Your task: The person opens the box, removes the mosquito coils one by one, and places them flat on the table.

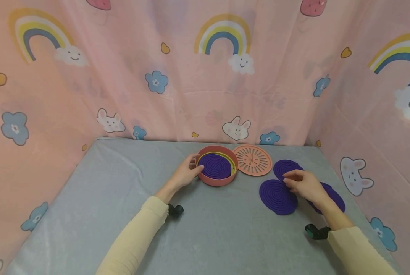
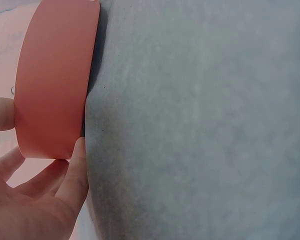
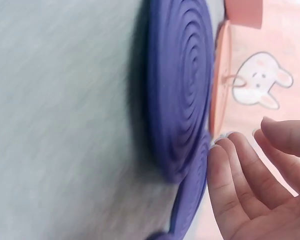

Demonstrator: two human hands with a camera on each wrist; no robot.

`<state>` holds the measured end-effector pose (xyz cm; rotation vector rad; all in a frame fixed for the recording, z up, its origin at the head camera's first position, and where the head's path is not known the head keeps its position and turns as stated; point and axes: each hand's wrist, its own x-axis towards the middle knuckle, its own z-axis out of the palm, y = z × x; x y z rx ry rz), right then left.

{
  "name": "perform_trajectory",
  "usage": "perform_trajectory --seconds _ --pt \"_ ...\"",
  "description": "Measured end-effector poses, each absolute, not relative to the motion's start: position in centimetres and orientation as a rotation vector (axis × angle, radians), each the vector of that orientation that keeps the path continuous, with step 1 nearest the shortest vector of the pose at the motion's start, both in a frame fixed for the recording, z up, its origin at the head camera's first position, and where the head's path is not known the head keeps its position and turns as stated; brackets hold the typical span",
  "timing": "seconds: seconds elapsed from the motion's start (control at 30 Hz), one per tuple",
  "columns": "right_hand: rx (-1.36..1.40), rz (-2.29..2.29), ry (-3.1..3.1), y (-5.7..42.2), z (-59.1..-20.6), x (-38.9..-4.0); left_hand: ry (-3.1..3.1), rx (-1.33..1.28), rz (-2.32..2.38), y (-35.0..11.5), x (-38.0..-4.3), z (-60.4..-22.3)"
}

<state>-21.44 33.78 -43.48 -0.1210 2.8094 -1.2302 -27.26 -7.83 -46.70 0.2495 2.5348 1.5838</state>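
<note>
My left hand (image 1: pixel 183 172) grips the left side of a round terracotta box (image 1: pixel 217 182), thumb at the rim and fingers against the outer wall. Inside the box lies a purple mosquito coil (image 1: pixel 214 166) on top, with a yellow coil (image 1: pixel 233 168) showing around its edge. On the right, my right hand (image 1: pixel 307 187) hovers over a group of flat purple coils, its fingers loosely bent and nothing between them. One purple coil (image 1: pixel 278 197) lies just left of its fingertips, another coil (image 1: pixel 287 166) behind them. More purple coils (image 1: pixel 336 199) are partly hidden under the hand.
A peach slotted lid (image 1: pixel 256 170) lies right beside the box, toward the back of the grey cloth-covered table (image 1: pixel 218 233). Pink patterned curtains (image 1: pixel 177 107) hang behind the table and along its sides. A small black device (image 1: pixel 316 232) sits at each wrist.
</note>
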Motion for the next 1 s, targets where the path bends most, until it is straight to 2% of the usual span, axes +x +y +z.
perform_trajectory --seconds 0.57,1.0 --pt "-0.142 -1.349 2.722 28.0 -42.2 -23.3 2.533 0.244 1.591 -7.8 -27.4 -46.8" --pt "-0.224 -1.523 2.63 22.6 -43.4 -24.8 2.526 0.25 1.589 -7.9 -27.4 -46.7"
